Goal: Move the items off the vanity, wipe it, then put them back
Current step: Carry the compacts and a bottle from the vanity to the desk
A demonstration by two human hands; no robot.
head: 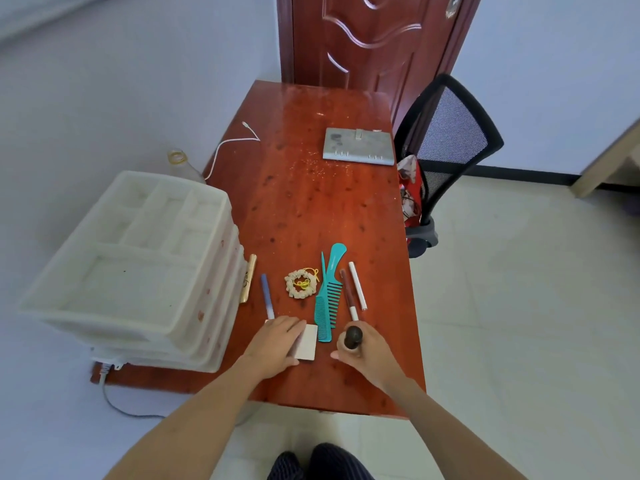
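Observation:
The red-brown wooden vanity top [311, 209] runs away from me. My left hand [277, 342] lies flat on a small white box [308, 342] near the front edge. My right hand [363, 348] is closed around a small dark brown bottle [354, 337] standing upright. Beyond them lie two teal combs [328, 299], a beaded bracelet with a yellow hair tie [301, 284], a blue pen [267, 296], a brown-and-white stick [348, 296], a white stick [357, 285] and a gold tube [248, 278].
A white plastic drawer organiser [135, 268] fills the vanity's left front. A grey flat case [360, 146] and a white cable [232, 143] lie farther back. A black mesh chair [446, 147] stands to the right, a door behind. A glass bottle [180, 164] stands left.

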